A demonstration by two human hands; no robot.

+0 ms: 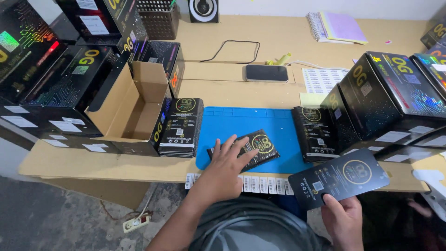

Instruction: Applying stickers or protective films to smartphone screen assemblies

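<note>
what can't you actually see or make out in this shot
Head view only:
- Top of the small stack of black packets on the blue mat: partly covered by the left hand.
- Inside of the open cardboard box: its far end is hidden by its own flap.
- Barcode sticker strip: too small to make out.
- Right hand holding a black packet: wrist cut by the bottom edge.

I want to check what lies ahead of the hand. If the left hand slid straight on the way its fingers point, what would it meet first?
The left hand already rests on the small black pack on the blue mat. Beyond it, probably the black pouch stack at the mat's right edge.
</note>
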